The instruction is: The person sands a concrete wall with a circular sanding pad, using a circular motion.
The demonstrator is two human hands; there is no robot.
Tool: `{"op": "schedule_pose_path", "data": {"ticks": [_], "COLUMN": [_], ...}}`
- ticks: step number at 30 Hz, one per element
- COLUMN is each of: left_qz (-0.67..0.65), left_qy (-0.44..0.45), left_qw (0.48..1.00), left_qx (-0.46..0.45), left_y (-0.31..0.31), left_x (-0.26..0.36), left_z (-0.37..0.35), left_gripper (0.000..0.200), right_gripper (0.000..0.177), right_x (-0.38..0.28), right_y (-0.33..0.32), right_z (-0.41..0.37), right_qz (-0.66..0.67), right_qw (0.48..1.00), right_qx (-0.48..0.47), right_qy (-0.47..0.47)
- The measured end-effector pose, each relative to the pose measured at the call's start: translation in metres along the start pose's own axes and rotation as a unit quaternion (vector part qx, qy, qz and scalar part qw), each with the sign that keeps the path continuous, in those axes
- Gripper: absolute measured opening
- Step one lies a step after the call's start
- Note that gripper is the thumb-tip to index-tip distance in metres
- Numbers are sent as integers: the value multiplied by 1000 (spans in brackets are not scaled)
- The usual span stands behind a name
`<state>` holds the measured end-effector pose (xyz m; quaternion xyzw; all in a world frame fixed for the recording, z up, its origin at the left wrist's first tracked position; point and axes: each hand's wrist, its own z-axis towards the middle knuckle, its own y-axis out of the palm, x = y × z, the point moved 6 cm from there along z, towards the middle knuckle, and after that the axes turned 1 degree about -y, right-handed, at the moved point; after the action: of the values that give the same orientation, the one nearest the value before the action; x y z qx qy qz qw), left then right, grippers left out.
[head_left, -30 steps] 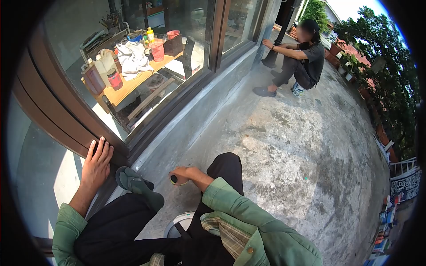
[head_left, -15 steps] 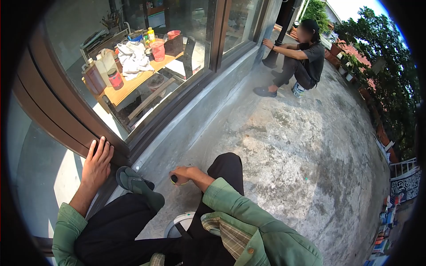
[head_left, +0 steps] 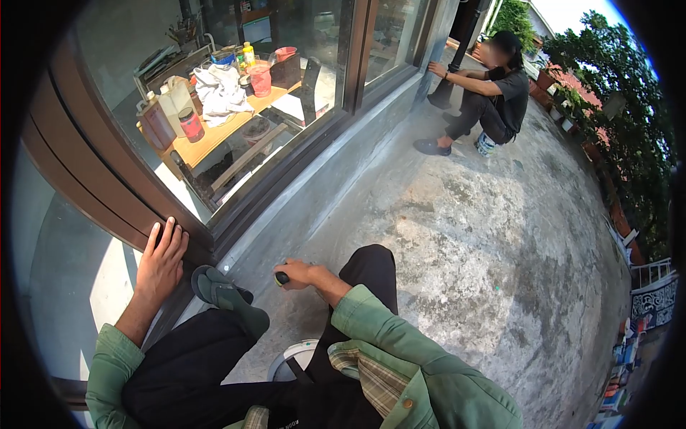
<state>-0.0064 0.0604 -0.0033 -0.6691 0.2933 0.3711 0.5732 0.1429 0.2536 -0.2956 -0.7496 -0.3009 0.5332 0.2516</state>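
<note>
My left hand lies with its fingers stretched out against the brown door frame, near its lower corner. Low by the concrete base of the wall, my right hand is wrapped round a tool with a black-ended handle. A little yellow-green shows beside the black end, and the rest of the tool is hidden by the hand and its angle. My sandalled foot rests between my two hands. Partly under my legs is a white bucket.
Behind the glass, a wooden table bears jugs, a white cloth and a red cup. Farther along the wall a person sits on a small tub. Plants line the right edge of the stained concrete floor.
My right hand has shifted slightly up toward the wall with the tool in it. My left hand stays on the door frame. The whole view has moved a little.
</note>
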Motion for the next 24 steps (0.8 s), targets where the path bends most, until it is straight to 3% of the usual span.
{"op": "schedule_pose_path", "data": {"ticks": [2, 3, 5, 7, 9, 12, 18, 24], "left_qz": [-10, -15, -19, -24, -19, -11, -27, -40], "left_qy": [-1, -2, 2, 1, -1, 1, -7, -13], "left_qw": [1000, 1000, 1000, 1000, 1000, 1000, 1000, 999], "left_qx": [8, 12, 14, 15, 20, 5, 11, 11], "left_y": [-2, -5, -7, -8, -8, -7, -2, 0], "left_x": [-1, -2, -2, -2, -1, -1, -1, 1], "left_z": [0, 0, 0, 0, 1, 0, 0, 1], "left_gripper": [67, 67, 66, 65, 64, 66, 66, 65], "right_gripper": [66, 66, 69, 64, 63, 67, 66, 75], "right_x": [-1, -1, 20, 55, 35, 49, 79, 75], "right_y": [-30, -53, -81, -85, -109, -122, -126, -100], "right_z": [-5, -13, -8, 9, -16, -9, 30, 46], "right_qz": [52, 88, 259, 475, 619, 652, 601, 601], "right_qw": [982, 955, 867, 754, 662, 621, 643, 666], "right_qx": [180, 282, 420, 452, 423, 433, 467, 433], "right_qy": [-8, 1, -69, -31, 16, 40, 81, 88]}}
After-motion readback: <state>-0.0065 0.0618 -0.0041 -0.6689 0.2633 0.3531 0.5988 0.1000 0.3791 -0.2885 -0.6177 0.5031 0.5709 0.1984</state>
